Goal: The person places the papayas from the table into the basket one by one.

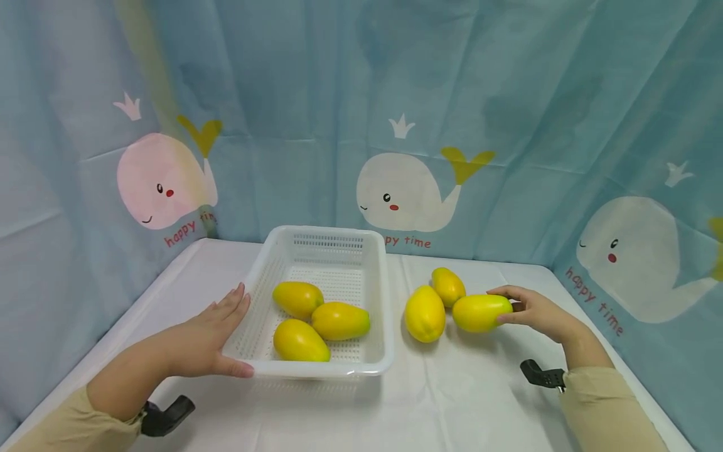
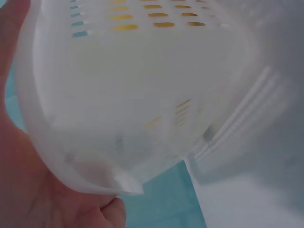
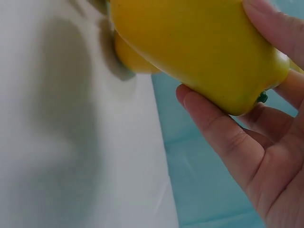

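Right hand: point(image 1: 539, 312) grasping the held fruit point(image 1: 481, 313) at its green-tinted end, thumb on the near side, fingers on the far side.
Held fruit: yellow, lying roughly sideways, toward the counter's point(image 1: 395, 414) right edge. Can't tell if its other end touches the surface.
Right wrist view only: small dark green stem nub point(image 3: 262, 97) between the fingers, plus fingertips under the fruit; head view hides both.
Loose fruit: two more yellow ones right of the basket. Oval fruit point(image 1: 425, 314) sits nearest the basket; back fruit point(image 1: 449, 287) sits behind, closer to the counter's back edge.
Left hand: point(image 1: 206, 339) not clenched, fingers extended along the basket's left wall, thumb on the rim at the front left corner.
Basket: point(image 1: 316, 368) white plastic, slotted, left of the counter's middle, its far end near the back edge.
Basket contents: three yellow pieces: rear fruit point(image 1: 298, 299) toward the left wall, right fruit point(image 1: 341, 321) toward the right wall, front fruit point(image 1: 301, 341) by the front wall.
Left wrist view only: close-up of the basket's outer wall, yellow showing through the slots; whole fruit shapes readable only from the head view.
Head view only: whale prints point(image 1: 398, 191) on the blue curtain point(image 1: 294, 125) behind the counter; wrist views catch just plain blue past the counter edge.
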`<state>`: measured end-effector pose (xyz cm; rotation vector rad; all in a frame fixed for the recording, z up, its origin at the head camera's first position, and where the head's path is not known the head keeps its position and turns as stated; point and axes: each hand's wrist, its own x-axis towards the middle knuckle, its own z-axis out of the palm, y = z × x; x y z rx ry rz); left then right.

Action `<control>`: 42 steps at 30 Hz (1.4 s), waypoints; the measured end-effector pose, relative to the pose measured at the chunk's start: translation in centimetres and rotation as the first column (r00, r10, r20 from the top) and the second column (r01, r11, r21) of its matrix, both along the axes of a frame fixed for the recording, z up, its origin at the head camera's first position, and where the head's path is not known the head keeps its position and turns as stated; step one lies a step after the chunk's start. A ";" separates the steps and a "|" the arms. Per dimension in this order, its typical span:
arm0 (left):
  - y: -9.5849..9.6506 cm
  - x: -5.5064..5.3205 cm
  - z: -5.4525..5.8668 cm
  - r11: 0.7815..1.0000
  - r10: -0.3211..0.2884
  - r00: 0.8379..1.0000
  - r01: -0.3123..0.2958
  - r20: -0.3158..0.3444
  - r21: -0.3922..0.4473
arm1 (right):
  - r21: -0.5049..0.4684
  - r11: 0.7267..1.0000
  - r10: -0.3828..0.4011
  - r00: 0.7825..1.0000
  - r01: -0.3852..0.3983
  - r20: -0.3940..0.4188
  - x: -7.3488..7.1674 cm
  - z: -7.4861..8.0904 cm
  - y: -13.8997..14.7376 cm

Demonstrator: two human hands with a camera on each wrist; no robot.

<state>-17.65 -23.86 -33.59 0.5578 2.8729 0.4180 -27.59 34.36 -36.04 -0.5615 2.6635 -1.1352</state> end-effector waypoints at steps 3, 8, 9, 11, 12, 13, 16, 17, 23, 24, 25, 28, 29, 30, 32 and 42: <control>0.2 0.0 0.0 1.000 -0.003 1.000 0.003 -0.015 -0.011 | 0.009 1.000 -0.004 1.000 0.004 -0.003 -0.3 0.6 -0.3; 0.8 0.0 -0.3 0.999 0.004 0.998 -0.007 -0.060 -0.045 | 0.024 1.000 -0.008 1.000 0.008 -0.014 -0.9 1.6 -1.1; 0.9 0.0 -0.3 0.999 0.004 0.998 -0.007 -0.066 -0.048 | 0.022 1.000 -0.010 1.000 0.010 -0.020 -1.1 1.9 -1.3; 1.0 0.0 -0.4 0.999 0.012 0.998 -0.015 -0.065 -0.043 | 0.032 0.999 -0.018 0.999 0.020 -0.042 -1.4 2.4 -1.7; 1.1 0.0 -0.4 0.999 0.012 0.998 -0.015 -0.066 -0.045 | 0.040 0.999 -0.028 0.998 0.030 -0.050 -1.5 2.7 -2.0; 1.1 0.1 -0.4 0.999 0.010 0.998 -0.012 -0.067 -0.042 | 0.036 0.999 -0.033 0.998 0.035 -0.056 -1.7 3.0 -2.3; 1.2 0.0 -0.6 0.999 0.008 0.997 -0.011 -0.076 -0.044 | 0.027 0.998 -0.053 0.997 0.054 -0.064 -2.3 4.0 -3.4; 1.1 0.0 -0.7 0.999 0.006 0.996 -0.010 -0.084 -0.048 | 0.017 0.998 -0.057 0.996 0.058 -0.064 -2.5 4.3 -3.8; 1.1 -0.2 -1.0 0.999 0.003 0.995 -0.008 -0.099 -0.050 | -0.011 0.997 -0.071 0.993 0.070 -0.091 -3.7 6.0 -7.2; 1.0 -0.2 -1.0 0.999 0.004 0.995 -0.008 -0.099 -0.046 | -0.011 0.998 -0.067 0.993 0.066 -0.095 -3.9 6.2 -7.8; 1.0 -0.2 -1.0 0.999 0.005 0.995 -0.009 -0.101 -0.041 | -0.016 0.998 -0.058 0.993 0.056 -0.099 -4.1 6.4 -8.5; 0.9 -0.1 -1.2 0.999 0.011 0.994 -0.014 -0.109 -0.033 | -0.020 0.999 -0.030 0.994 0.028 -0.106 -4.6 7.2 -10.5; 0.9 -0.1 -1.2 0.999 0.013 0.994 -0.017 -0.109 -0.033 | -0.019 1.000 -0.019 0.994 0.017 -0.109 -4.7 7.4 -11.1; 0.9 -0.1 -1.2 0.999 0.014 0.994 -0.018 -0.111 -0.031 | -0.023 1.000 -0.006 0.994 0.004 -0.109 -4.8 7.7 -11.7; 0.9 -0.1 -1.2 0.999 0.014 0.994 -0.018 -0.113 -0.034 | -0.021 1.000 0.016 0.993 -0.019 -0.113 -5.0 8.2 -12.9; 1.2 -0.1 -0.9 0.999 -0.001 0.995 -0.003 -0.099 -0.035 | 0.026 0.994 0.112 0.982 -0.110 -0.149 -5.8 9.3 -17.9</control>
